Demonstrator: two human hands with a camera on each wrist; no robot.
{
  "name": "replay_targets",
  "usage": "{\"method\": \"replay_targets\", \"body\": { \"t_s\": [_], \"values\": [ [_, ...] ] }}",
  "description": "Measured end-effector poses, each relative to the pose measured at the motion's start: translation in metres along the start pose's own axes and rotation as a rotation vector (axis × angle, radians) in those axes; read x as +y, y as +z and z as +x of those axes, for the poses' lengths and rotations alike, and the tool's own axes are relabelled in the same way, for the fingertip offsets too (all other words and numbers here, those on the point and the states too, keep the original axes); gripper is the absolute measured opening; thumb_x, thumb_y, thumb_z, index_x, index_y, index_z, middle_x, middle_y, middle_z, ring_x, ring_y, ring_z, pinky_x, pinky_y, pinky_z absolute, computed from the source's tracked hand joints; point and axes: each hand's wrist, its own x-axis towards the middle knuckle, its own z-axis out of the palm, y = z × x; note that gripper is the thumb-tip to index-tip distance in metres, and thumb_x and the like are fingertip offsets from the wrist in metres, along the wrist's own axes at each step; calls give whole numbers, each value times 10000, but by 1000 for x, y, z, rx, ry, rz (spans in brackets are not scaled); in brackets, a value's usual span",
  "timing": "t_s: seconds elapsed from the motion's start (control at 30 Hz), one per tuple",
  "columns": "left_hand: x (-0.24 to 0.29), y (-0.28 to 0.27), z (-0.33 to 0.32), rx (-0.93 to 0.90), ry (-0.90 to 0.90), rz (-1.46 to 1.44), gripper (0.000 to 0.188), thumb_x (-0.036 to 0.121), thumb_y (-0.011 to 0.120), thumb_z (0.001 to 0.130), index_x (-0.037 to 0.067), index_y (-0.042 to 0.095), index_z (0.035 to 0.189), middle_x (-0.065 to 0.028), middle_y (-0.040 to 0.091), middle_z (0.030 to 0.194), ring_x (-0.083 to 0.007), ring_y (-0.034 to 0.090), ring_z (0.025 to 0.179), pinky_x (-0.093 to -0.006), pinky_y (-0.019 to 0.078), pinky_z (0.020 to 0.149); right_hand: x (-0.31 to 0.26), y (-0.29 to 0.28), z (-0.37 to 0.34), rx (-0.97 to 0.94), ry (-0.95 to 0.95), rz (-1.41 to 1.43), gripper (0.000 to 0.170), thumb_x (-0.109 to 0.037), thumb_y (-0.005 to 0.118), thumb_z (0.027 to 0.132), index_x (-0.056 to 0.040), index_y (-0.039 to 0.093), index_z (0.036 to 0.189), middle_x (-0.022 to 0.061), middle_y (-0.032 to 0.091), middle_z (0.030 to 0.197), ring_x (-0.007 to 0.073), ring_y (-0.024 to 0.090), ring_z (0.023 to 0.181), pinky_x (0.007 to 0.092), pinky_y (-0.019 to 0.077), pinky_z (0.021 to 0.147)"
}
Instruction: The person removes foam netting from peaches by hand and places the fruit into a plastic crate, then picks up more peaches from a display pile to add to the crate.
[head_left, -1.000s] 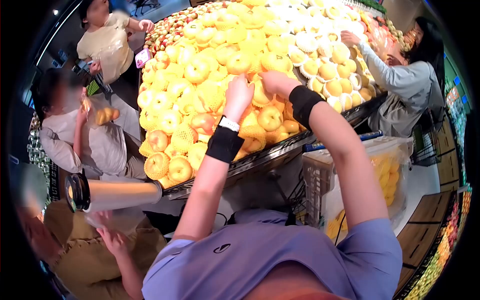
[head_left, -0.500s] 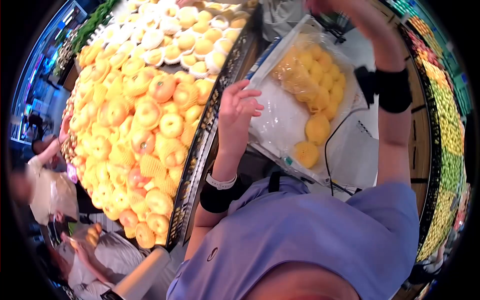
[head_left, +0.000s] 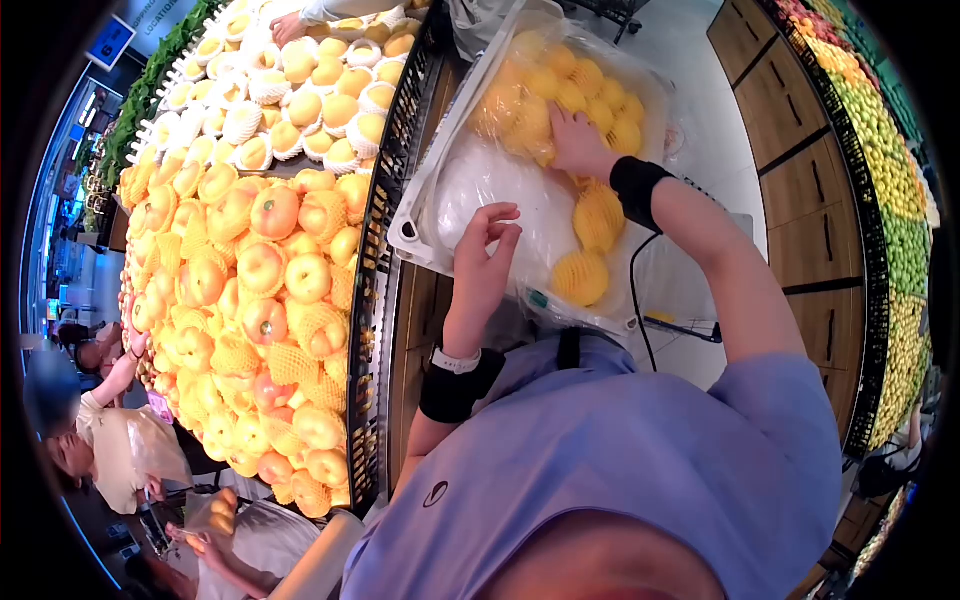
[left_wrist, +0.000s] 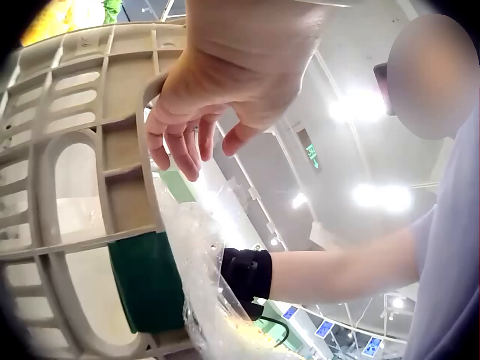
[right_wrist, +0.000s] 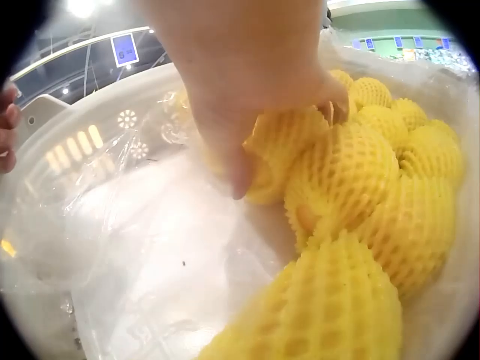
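A white plastic crate [head_left: 408, 232] lined with clear plastic stands before me, several fruits in yellow foam nets [head_left: 600, 218] along its far and right sides. My right hand [head_left: 583, 148] reaches down into it. In the right wrist view, the thumb and fingers of that hand lie around a netted fruit [right_wrist: 289, 135], beside other netted fruits [right_wrist: 345, 172]. My left hand [head_left: 482, 265] hovers over the crate's near left side, fingers loosely bent and holding nothing. The left wrist view has this hand [left_wrist: 232, 90] beside the crate's ribbed outer wall [left_wrist: 124, 142].
On the left, a sloping display of netted fruit [head_left: 262, 268] is edged by a black slatted rail [head_left: 372, 260]. Another person's hand [head_left: 288, 27] reaches into its far end. Wooden drawers [head_left: 815, 190] and a fruit shelf [head_left: 880, 200] line the right. A black cable [head_left: 640, 290] hangs by the crate.
Both hands have left the fruit display as the view turned right to the crate. The right hand has come down among the netted fruits; the left now hovers over the crate.
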Motion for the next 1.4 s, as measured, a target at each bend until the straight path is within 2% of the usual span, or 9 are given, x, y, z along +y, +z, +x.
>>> {"method": "replay_targets", "body": {
  "t_s": [0.27,0.37,0.5,0.57,0.73,0.87,0.97,1.07,1.4],
  "values": [
    [-11,1,-6,-52,-105,-118,256,49,567,859,19,519,1109,-67,595,1036,-126,567,906,-271,447,833,-15,-22,-20,-232,-107,118,1160,-447,749,566,0,98,1416,257,409,1281,422,418,1157,487,356,948],
    [-11,1,-4,-2,-22,-53,311,62,571,862,19,480,1156,-83,550,1116,-145,540,997,-286,447,859,-40,-56,-47,-507,-38,310,1143,-458,766,603,-26,95,1422,235,432,1283,360,431,1186,363,349,988],
    [-18,3,-3,89,44,38,390,105,583,869,29,424,1218,-108,458,1233,-196,495,1100,-299,460,857,-36,-57,-78,-507,-80,834,986,-346,741,703,-61,139,1430,191,454,1275,270,464,1159,325,370,957],
    [-10,3,-2,42,-182,-122,488,134,605,863,38,356,1272,-118,426,1261,-220,488,1117,-306,470,855,-40,-77,-87,-562,36,1057,855,-276,723,743,-69,238,1416,168,462,1272,227,472,1146,305,382,937],
    [27,19,0,-116,-297,-554,851,135,710,786,61,105,1379,-133,372,1294,-225,452,1160,-317,467,890,-75,-116,-130,-125,-22,995,429,-144,644,794,-87,554,1210,174,445,1318,226,483,1157,301,407,916],
    [19,28,5,-10,-42,-397,919,86,770,706,21,137,1369,-150,377,1277,-223,457,1148,-315,438,927,-91,-104,-146,157,-114,797,318,-11,543,819,-87,624,1116,194,442,1323,269,473,1193,303,455,871],
    [24,25,4,27,-38,-289,935,53,782,672,8,155,1365,-156,381,1269,-222,455,1147,-316,422,946,-98,-99,-150,327,-99,828,283,-53,549,827,-134,646,1080,212,474,1280,265,623,948,322,470,824],
    [31,30,2,52,17,-273,902,33,773,670,11,186,1354,-150,395,1257,-220,452,1148,-318,421,946,-93,-103,-156,370,-143,536,254,-33,530,837,-76,633,1065,197,566,1142,241,654,865,319,491,772],
    [22,36,0,85,-71,-484,839,15,739,686,26,223,1348,-144,406,1252,-216,453,1147,-317,417,944,-96,-110,-145,304,100,1092,170,-75,565,846,22,609,979,80,648,836,120,628,769,249,484,674]
  ]
}}
